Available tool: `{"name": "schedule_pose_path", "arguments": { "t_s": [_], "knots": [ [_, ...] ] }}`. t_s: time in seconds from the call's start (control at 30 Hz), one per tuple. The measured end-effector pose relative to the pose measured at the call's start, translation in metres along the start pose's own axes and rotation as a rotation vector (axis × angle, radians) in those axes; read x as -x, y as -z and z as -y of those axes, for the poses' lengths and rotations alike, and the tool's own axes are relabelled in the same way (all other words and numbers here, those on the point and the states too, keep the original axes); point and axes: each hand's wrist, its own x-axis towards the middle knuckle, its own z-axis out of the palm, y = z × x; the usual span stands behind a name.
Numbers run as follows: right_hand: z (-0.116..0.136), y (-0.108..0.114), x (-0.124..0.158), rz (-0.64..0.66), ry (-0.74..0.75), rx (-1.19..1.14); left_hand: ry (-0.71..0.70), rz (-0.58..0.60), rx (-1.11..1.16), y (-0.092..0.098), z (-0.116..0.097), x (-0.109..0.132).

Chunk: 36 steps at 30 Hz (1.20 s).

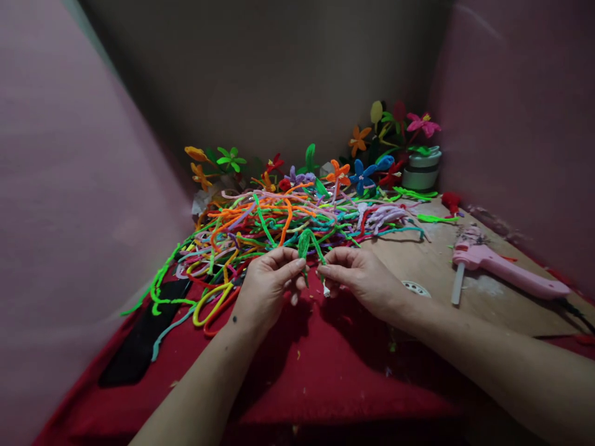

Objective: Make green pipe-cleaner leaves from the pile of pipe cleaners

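Between my hands is a bent green pipe cleaner (304,243), folded into a narrow arch with its top pointing up. My left hand (272,279) pinches its left side between thumb and fingers. On the other side, my right hand (351,269) pinches the right leg, and a small white tip sticks out below those fingers. Just behind both hands spreads a tangled heap of colourful pipe cleaners (288,214). Part of the green piece is hidden by my fingertips.
Pipe-cleaner flowers (362,176) stand behind the heap, with a white pot (421,170) at back right. A pink glue gun (506,263) lies on a brown board (483,310). A black flat object (144,341) rests on the red cloth (344,384) at left. Walls rise on both sides.
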Motion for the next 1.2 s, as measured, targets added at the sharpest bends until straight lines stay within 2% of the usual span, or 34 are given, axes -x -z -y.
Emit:
{"name": "schedule_pose_path", "arguments": {
  "t_s": [0.17, 0.27, 0.4, 0.73, 0.83, 0.93, 1.03, 1.13, 1.2],
  "knots": [
    [0.003, -0.001, 0.0, -0.067, -0.004, -0.368, -0.096, -0.061, -0.098, -0.007, -0.001, 0.003],
    [0.005, -0.001, 0.0, -0.088, -0.015, -0.501, -0.1, -0.046, -0.196, -0.014, -0.002, 0.007],
    [0.007, 0.001, -0.001, -0.095, -0.034, -0.548, -0.096, -0.012, -0.281, -0.018, -0.001, 0.011],
    [-0.005, 0.001, -0.006, -0.105, -0.073, -0.548, -0.114, 0.038, -0.297, -0.019, 0.0, 0.012],
    [-0.005, 0.0, -0.005, -0.106, -0.029, -0.471, -0.105, 0.034, -0.291, -0.019, 0.0, 0.012],
    [-0.004, 0.0, -0.001, -0.129, 0.097, -0.266, -0.074, 0.023, -0.27, -0.019, 0.0, 0.012],
    [-0.003, 0.0, 0.004, -0.166, 0.296, 0.05, -0.066, 0.016, -0.239, -0.019, 0.001, 0.012],
    [-0.003, -0.001, 0.009, -0.149, 0.537, 0.321, -0.07, 0.018, -0.214, -0.019, 0.003, 0.011],
    [-0.004, -0.002, 0.01, -0.146, 0.6, 0.406, -0.068, 0.026, -0.204, -0.019, 0.004, 0.01]
  ]
}}
